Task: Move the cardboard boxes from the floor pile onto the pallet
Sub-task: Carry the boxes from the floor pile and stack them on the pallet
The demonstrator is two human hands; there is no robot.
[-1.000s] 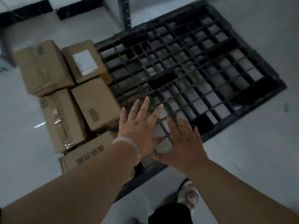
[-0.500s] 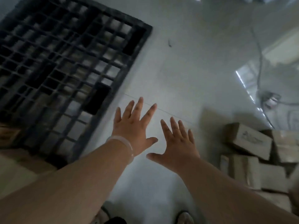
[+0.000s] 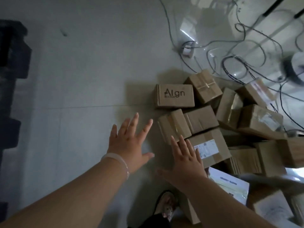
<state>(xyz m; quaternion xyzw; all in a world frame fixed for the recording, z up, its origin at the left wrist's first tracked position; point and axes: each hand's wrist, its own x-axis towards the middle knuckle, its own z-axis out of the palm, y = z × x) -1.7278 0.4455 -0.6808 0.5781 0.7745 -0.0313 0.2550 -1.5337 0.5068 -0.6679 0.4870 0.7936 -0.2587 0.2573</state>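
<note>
Lying just past right grip (image 3: pixel 185 160): cardboard boxes (image 3: pixel 200 119)

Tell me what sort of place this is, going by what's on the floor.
Probably a storeroom or small warehouse back room: a heap of taped cardboard shipping boxes on a bare glossy floor, a black plastic pallet at the left edge, and loose cables beyond the boxes.

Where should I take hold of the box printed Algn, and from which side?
Probably by its two short ends, one hand each, coming from above on the bare-floor side. The Algn box lies flat, print up, at the left edge of the pile; its left end faces open floor, while the taped box crowds its right end, so slide it left first.
</note>
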